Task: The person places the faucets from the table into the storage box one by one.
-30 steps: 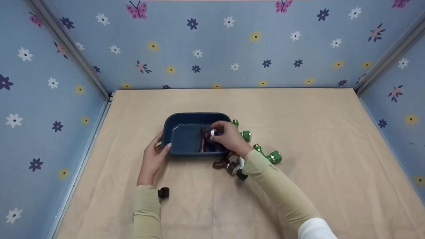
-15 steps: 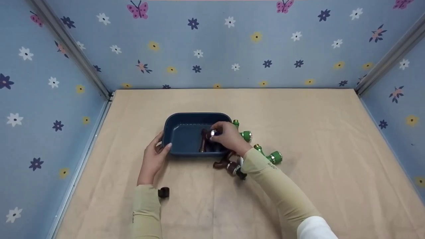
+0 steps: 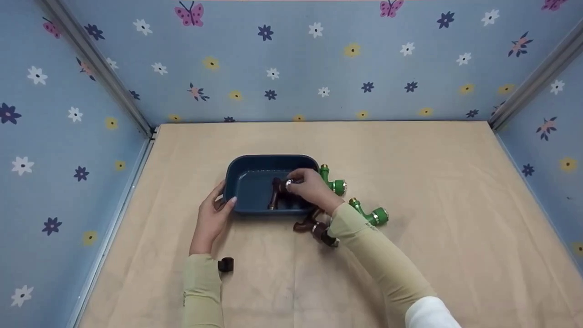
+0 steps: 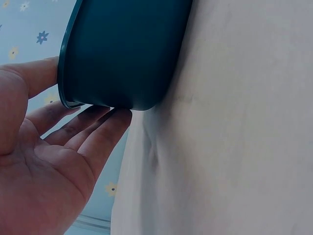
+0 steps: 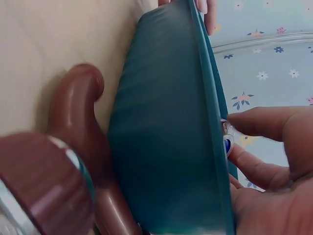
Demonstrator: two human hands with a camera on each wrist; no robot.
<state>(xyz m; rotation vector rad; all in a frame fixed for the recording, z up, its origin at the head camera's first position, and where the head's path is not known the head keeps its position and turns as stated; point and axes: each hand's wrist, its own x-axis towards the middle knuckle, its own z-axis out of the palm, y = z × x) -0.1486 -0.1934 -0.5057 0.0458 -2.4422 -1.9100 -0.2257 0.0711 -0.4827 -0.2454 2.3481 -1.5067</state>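
Note:
A dark blue tub [image 3: 248, 212] stands on the table. My left hand [image 3: 213, 221] holds its left end, thumb at the rim and fingers against the outer wall, as the left wrist view of the tub [image 4: 122, 54] also shows. Inside the tub is a brown faucet [image 3: 274, 193]. My right hand [image 3: 312, 187] reaches over the right part of the tub and pinches the silver end of this faucet between thumb and fingers. In the right wrist view, the tub wall hides most of the held faucet, leaving its silver end [image 5: 227, 139] showing.
Another brown faucet [image 3: 314, 226] lies against the tub's front right, partly behind my right forearm. To the right lie two green faucets, one [image 3: 337, 187] beside the tub and one [image 3: 375, 216] nearer. Flower-patterned walls [image 3: 291, 59] border the table [image 3: 432, 173] at back and sides.
My right hand has shifted slightly left inside the tub, and the brown faucet it holds has moved a little left with it. The left hand keeps its place on the tub.

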